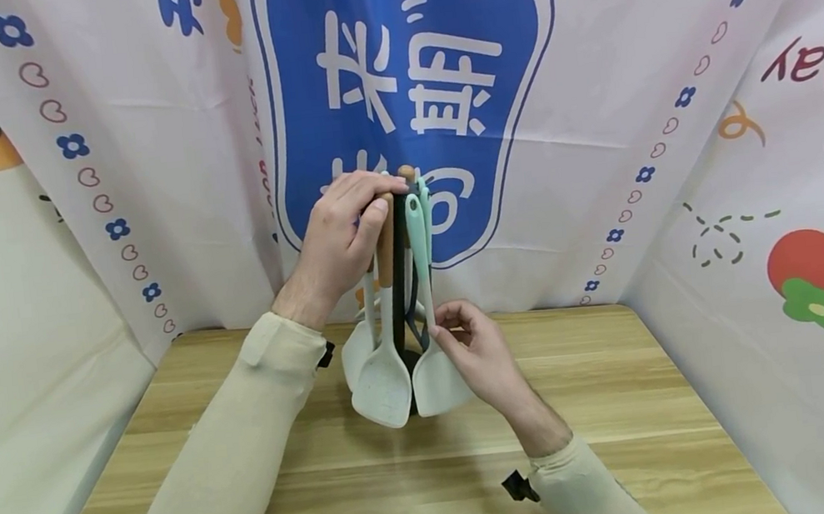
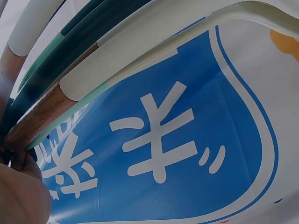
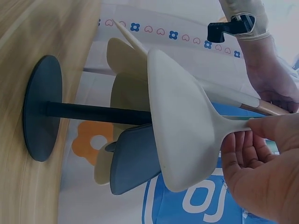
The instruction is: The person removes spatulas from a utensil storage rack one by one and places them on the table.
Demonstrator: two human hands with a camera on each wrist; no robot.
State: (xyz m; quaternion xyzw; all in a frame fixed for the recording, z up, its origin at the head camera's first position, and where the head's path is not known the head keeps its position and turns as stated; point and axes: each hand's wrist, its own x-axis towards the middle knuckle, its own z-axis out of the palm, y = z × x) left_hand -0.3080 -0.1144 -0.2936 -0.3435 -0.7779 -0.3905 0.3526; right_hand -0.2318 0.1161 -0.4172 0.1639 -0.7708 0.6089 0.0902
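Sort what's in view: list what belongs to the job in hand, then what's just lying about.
Part of the job:
right hand, pinching the mint-handled turner
left hand, at the top of the black stand
brown-handled turner
dark blue utensil

Just surroundings:
wood-grain table
printed backdrop

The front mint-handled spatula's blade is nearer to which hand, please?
Right: the right hand pinches the shaft just above the blade; the left hand is higher, at the top of the black stand.
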